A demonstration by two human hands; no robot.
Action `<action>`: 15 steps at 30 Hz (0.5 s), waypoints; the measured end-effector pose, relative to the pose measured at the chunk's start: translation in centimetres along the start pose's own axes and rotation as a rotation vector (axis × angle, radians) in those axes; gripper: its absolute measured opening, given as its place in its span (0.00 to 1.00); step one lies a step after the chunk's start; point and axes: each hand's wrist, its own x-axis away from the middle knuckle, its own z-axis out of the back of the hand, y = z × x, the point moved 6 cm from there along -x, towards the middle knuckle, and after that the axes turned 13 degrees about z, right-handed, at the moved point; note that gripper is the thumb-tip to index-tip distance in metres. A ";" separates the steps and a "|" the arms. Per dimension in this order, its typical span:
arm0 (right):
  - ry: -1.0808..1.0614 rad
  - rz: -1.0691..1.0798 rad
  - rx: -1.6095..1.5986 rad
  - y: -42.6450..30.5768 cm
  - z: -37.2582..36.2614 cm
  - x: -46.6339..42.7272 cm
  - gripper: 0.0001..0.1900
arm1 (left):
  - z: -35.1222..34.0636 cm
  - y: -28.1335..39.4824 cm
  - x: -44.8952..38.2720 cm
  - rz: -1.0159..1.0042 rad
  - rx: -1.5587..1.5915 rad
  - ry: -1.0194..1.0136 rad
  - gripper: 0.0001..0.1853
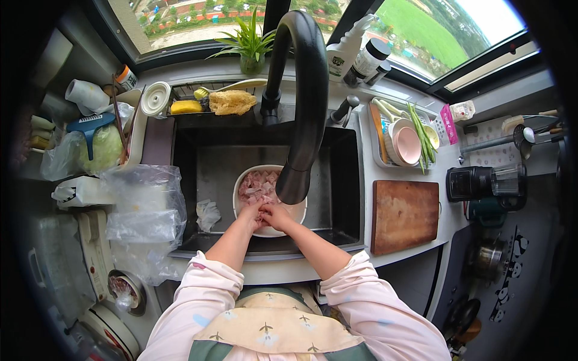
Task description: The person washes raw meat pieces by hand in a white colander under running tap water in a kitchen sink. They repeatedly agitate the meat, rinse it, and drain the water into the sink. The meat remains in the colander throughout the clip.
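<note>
A white round bowl [236, 194] stands in the dark sink [212, 158], holding many pieces of pale pink raw meat [257, 184] and some liquid. Both hands reach over its near rim. My left hand [251, 214] and my right hand [277, 217] meet at the fingertips, with a bit of raw meat between them. The fingers partly hide that piece. Above the bowl's right side hangs the black faucet [295, 180], whose spout covers part of the meat. A crumpled white plastic bag or wrap [208, 215] lies on the sink floor left of the bowl.
A wooden cutting board [405, 217] lies right of the sink, below a tray [377, 155] with bowls [406, 143] and green stalks [421, 137]. Clear plastic bags [144, 221] cover the left counter. Behind the sink, a rack holds a yellow sponge [186, 107] and a loofah [232, 103].
</note>
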 end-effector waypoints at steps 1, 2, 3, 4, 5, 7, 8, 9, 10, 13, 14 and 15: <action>-0.023 0.074 0.088 -1.5 1.0 0.5 0.15 | -0.5 0.4 1.1 -0.087 -0.045 0.059 0.12; -0.025 -0.072 -0.010 -2.4 2.6 1.3 0.15 | -1.7 0.8 3.6 -0.108 -0.029 0.086 0.08; 0.036 -0.022 0.145 -3.0 4.3 1.4 0.16 | -1.5 1.1 3.5 -0.173 -0.118 0.094 0.09; 0.092 0.033 0.296 -3.5 5.6 1.3 0.18 | -0.7 1.3 2.3 -0.238 -0.205 0.108 0.11; 0.148 0.091 0.446 -4.3 6.5 0.9 0.20 | 0.4 1.6 0.7 -0.303 -0.290 0.124 0.15; 0.322 0.273 0.374 -4.3 8.7 -1.3 0.21 | 0.6 2.0 -0.2 -0.361 -0.236 0.088 0.29; 0.432 0.342 0.343 -2.8 10.4 -2.0 0.21 | -1.9 2.0 3.7 -0.350 -0.275 0.155 0.31; 0.437 0.301 0.337 -1.5 10.9 -3.3 0.22 | -3.3 2.5 7.3 -0.350 -0.300 0.240 0.33; 0.430 0.274 0.332 -1.1 10.8 -4.8 0.22 | -2.5 2.7 5.4 -0.350 -0.079 0.086 0.35; 0.350 0.174 0.347 -4.2 8.2 -5.6 0.23 | 0.6 3.1 2.5 -0.456 0.113 0.077 0.31; 0.339 0.178 0.334 -4.3 7.2 -5.8 0.26 | -0.5 3.0 3.1 -0.364 0.175 0.031 0.30; 0.322 0.185 0.317 -4.5 5.9 -6.0 0.29 | -0.7 3.4 3.2 -0.334 0.177 0.020 0.30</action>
